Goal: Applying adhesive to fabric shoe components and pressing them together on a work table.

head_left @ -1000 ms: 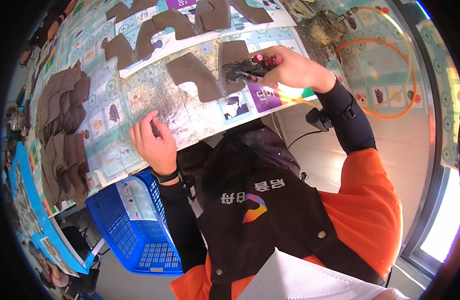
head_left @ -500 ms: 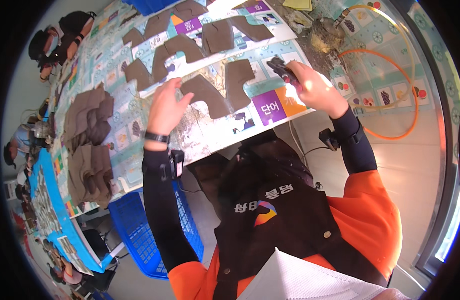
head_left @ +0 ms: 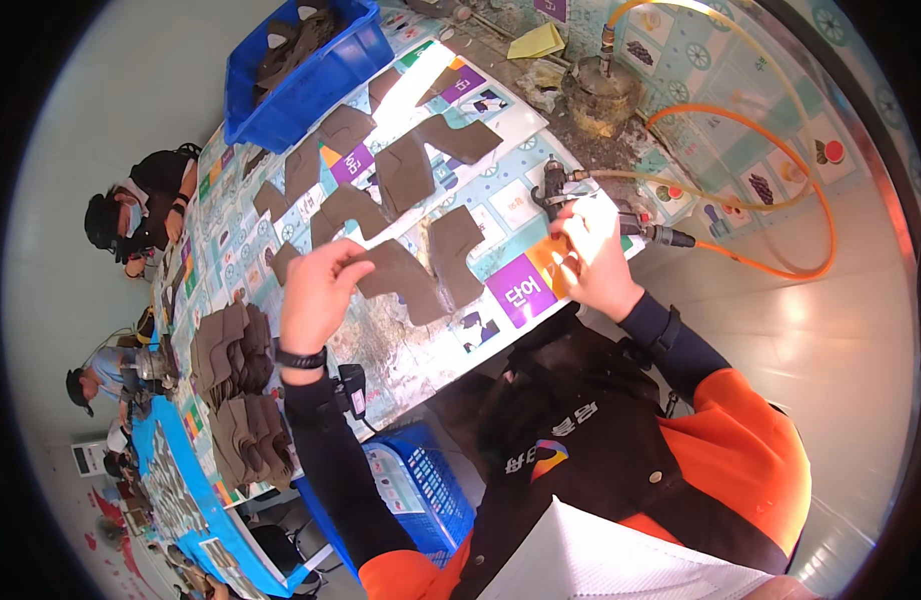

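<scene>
Brown leather piece (head_left: 405, 282) lies on the table (head_left: 420, 350) with its long axis running from about 10 to 4 o'clock, its upper end pinched in the left hand (head_left: 318, 295) (fingers closed on its edge). The right hand (head_left: 592, 262), at 3 o'clock from the piece and well apart, is wrapped around a spray gun (head_left: 565, 195) fed by an orange hose (head_left: 770, 265).

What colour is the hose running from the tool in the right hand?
Orange hose, clearest in the head view, leading from the tool under the right hand.
</scene>
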Motion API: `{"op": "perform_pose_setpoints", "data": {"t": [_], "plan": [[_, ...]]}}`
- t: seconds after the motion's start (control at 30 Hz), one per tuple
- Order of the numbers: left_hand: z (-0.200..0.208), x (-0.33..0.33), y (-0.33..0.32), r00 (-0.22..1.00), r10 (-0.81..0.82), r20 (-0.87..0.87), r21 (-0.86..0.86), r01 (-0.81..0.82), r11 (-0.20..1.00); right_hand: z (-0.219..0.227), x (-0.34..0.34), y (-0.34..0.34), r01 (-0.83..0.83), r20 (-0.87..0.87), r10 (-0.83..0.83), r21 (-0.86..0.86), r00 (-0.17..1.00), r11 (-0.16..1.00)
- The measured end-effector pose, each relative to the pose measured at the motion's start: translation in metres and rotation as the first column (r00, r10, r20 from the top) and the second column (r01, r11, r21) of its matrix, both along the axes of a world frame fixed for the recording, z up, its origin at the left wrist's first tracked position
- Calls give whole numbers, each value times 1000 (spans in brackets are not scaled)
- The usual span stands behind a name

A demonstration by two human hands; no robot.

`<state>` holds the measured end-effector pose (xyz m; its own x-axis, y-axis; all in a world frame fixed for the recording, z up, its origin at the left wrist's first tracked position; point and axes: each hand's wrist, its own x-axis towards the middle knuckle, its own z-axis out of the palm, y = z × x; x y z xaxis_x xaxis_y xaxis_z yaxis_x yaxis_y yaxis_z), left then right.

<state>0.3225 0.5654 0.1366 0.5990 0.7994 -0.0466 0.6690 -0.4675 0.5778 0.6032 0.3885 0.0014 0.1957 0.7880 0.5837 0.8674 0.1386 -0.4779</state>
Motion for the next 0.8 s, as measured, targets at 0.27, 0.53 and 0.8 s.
{"op": "perform_pose_setpoints", "data": {"t": [0.27, 0.53, 0.8], "plan": [[67, 87, 60, 865, -67, 497, 25, 63, 998, -5, 4, 0, -2, -78, 6, 47, 997, 999], [-106, 169, 196, 973, -56, 224, -144, 90, 985, -5, -4, 3, -32, -97, 35, 35, 995, 999], [-129, 190, 213, 994, -106, 25, 202, 99, 974, -4, 4, 4, -37, -87, 39, 29, 995, 999]]}}
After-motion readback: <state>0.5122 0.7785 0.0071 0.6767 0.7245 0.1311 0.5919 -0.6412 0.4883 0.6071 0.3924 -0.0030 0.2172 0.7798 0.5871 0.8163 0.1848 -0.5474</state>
